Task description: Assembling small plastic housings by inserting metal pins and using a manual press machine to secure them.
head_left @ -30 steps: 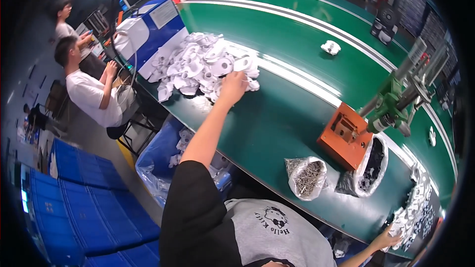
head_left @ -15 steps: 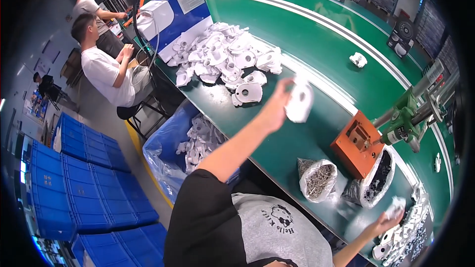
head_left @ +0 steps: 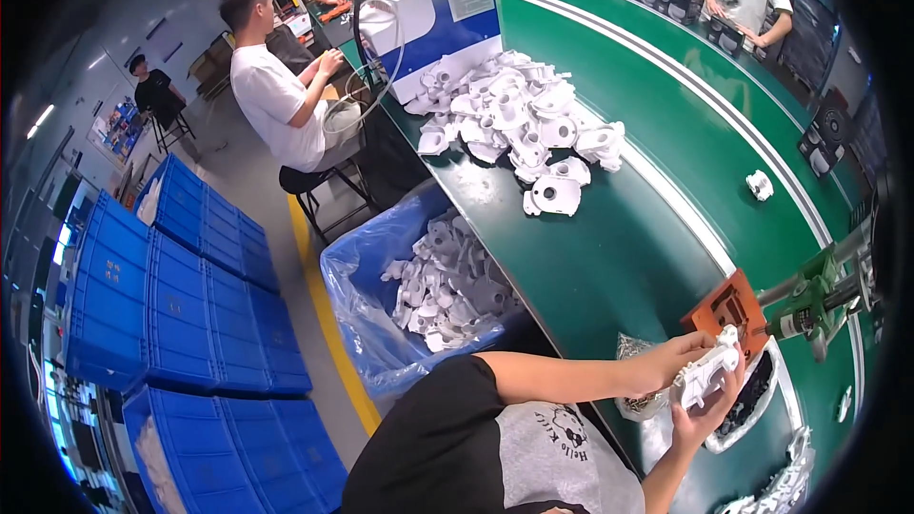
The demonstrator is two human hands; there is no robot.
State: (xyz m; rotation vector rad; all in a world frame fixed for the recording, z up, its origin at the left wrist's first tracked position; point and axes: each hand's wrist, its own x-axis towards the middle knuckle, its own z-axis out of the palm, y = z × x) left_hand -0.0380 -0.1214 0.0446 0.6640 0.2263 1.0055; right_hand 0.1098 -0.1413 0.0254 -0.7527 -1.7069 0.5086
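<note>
My left hand (head_left: pixel 674 359) and my right hand (head_left: pixel 709 416) are together in front of the orange fixture. Between them they hold a white plastic housing (head_left: pixel 703 379), tilted, with ribs and hollows facing up. The fingers of both hands are closed on its edges. Whether it is one piece or two put together I cannot tell. Just below the hands lies a bag of black parts (head_left: pixel 750 409), partly covered by my right hand. A bag of metal screws or pins (head_left: pixel 640 407) sits under my left forearm.
An orange fixture (head_left: pixel 716 309) stands beneath a green press (head_left: pixel 809 300). White housings (head_left: pixel 514 114) are heaped by a blue-white machine (head_left: pixel 433 24); more fill a lined blue bin (head_left: pixel 357 266). Finished-looking white parts (head_left: pixel 785 476) lie at the right. Co-workers (head_left: pixel 281 100) sit and stand beyond.
My left hand has brought a white housing from beside the heap toward the fixture. My right hand has come up from the parts at the right, and both hands now meet. The view has shifted.
</note>
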